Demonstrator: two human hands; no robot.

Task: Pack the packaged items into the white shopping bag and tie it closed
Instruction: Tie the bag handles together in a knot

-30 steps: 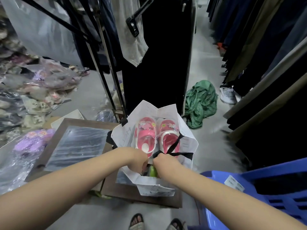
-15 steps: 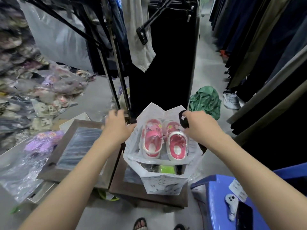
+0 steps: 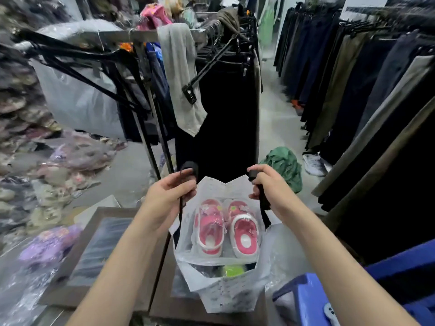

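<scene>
The white shopping bag (image 3: pixel 226 295) stands open on a brown framed board (image 3: pixel 98 260), lifted by its two black handles. On top inside lies a clear packet with a pair of pink and white child's shoes (image 3: pixel 224 228); a green item (image 3: pixel 231 270) shows beneath it. My left hand (image 3: pixel 168 194) grips the left black handle (image 3: pixel 188 169), pulled up and out. My right hand (image 3: pixel 266 184) grips the right black handle (image 3: pixel 263 203) the same way. The bag's mouth gapes between them.
A black clothes rack (image 3: pixel 219 118) with dark trousers stands right behind the bag. Heaps of bagged shoes (image 3: pixel 70 161) cover the floor at left. A blue plastic stool (image 3: pixel 313 300) sits at lower right, a green cloth bundle (image 3: pixel 286 165) on the aisle floor, and hanging trousers (image 3: pixel 376 102) line the right.
Both hands left the bag's near edge, took a black handle on each side, and have raised and spread them. The view has tilted upward.
</scene>
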